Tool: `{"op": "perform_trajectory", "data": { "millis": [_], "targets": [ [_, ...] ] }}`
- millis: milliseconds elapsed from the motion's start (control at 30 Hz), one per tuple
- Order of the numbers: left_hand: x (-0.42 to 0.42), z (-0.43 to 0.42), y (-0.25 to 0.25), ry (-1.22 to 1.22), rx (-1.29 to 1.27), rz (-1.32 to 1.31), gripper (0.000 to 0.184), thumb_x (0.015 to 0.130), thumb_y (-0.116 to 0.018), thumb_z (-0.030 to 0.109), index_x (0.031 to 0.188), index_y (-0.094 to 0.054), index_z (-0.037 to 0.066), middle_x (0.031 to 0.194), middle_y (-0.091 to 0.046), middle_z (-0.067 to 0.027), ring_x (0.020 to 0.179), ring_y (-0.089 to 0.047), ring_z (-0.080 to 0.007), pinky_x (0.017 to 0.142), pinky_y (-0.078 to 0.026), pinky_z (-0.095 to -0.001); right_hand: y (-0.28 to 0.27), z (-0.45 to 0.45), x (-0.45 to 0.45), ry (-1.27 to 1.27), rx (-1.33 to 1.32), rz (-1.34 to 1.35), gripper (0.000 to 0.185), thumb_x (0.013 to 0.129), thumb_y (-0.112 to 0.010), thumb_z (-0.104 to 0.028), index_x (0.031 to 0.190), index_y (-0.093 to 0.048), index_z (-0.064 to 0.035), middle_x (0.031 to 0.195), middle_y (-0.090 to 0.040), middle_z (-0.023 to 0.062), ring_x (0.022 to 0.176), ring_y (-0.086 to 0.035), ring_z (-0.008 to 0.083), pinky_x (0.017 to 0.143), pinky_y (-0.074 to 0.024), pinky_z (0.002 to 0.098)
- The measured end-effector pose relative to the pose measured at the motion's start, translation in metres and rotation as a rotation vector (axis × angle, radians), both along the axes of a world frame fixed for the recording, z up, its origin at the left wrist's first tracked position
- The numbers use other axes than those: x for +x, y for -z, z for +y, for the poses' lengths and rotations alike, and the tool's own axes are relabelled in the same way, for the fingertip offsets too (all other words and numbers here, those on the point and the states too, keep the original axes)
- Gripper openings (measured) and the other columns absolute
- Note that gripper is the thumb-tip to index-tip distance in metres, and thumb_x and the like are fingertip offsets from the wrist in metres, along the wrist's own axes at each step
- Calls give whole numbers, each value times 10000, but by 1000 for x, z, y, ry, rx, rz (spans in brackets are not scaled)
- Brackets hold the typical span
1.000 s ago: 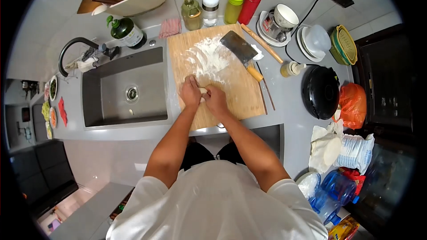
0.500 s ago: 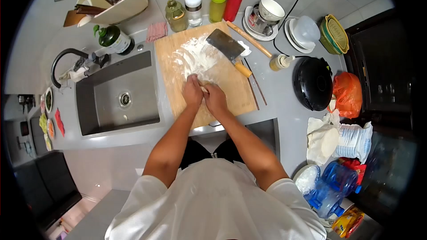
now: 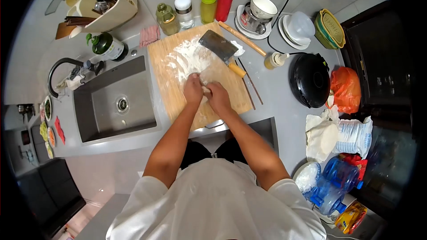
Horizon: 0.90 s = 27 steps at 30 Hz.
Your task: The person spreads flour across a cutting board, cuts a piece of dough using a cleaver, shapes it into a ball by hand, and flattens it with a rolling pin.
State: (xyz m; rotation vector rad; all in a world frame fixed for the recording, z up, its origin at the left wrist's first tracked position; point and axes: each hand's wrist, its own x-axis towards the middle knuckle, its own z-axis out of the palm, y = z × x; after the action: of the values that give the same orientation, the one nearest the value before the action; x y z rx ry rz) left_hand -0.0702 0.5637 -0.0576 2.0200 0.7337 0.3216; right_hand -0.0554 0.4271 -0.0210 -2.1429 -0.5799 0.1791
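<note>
My left hand point(image 3: 193, 90) and my right hand point(image 3: 218, 96) are close together over the wooden cutting board point(image 3: 167, 90). Both have their fingers curled around a small pale lump of dough point(image 3: 205, 89), mostly hidden by the fingers. White flour point(image 3: 189, 58) is scattered on the board just beyond the hands. A cleaver point(image 3: 218, 44) lies on the board's far right part, its wooden handle toward the right edge. Beside it rest a rolling pin point(image 3: 242, 38) and a pair of chopsticks point(image 3: 250, 83).
Left of the board is a sink point(image 3: 95, 118) with a black faucet point(image 3: 58, 69). Bottles and a red flask point(image 3: 225, 3) line the wall behind. Stacked bowls point(image 3: 263, 7), a squeeze bottle point(image 3: 275, 61) and a black electric pan point(image 3: 310, 81) stand on the right, near an open flour bag point(image 3: 353, 137).
The camera view has shifted, so the counter items appear slightly further left. My hands have parted a little, still with the dough between them.
</note>
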Motion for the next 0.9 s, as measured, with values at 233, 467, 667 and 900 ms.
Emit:
{"op": "perform_trajectory", "data": {
  "millis": [233, 467, 667, 900],
  "targets": [
    [-39, -14, -9, 157, 147, -106, 351, 1159, -421, 283, 1161, -691, 59, 866, -657, -122, 844, -637, -305, 801, -512, -421, -11, -23, -39, 45, 146, 239, 315, 852, -748, 30, 1159, -699, -21, 980, -677, 163, 920, -686, 375, 806, -565, 400],
    [15, 3, -2, -15, -53, -57, 413, 1167, -412, 328, 1195, -707, 40, 829, -684, -111, 766, -651, -230, 740, -526, -373, 6, 12, 5, 84, -13, -73, 292, 871, -693, 19, 1158, -699, -36, 986, -676, 172, 914, -683, 398, 834, -562, 423],
    [-30, -16, -12, 133, 13, -139, 416, 1157, -452, 324, 1162, -714, 1, 823, -697, -119, 753, -664, -230, 720, -530, -379, -16, -24, -33, 24, 234, 255, 274, 852, -721, 1, 1124, -723, -37, 966, -685, 176, 851, -690, 335, 793, -557, 397],
    [19, 0, -12, 103, 238, 28, 397, 1138, -468, 322, 1163, -723, 19, 856, -713, -167, 801, -692, -335, 756, -539, -440, 13, 13, 16, 161, -16, 223, 276, 854, -724, -55, 1130, -729, -43, 911, -711, 180, 827, -685, 409, 773, -548, 475]
  ]
}}
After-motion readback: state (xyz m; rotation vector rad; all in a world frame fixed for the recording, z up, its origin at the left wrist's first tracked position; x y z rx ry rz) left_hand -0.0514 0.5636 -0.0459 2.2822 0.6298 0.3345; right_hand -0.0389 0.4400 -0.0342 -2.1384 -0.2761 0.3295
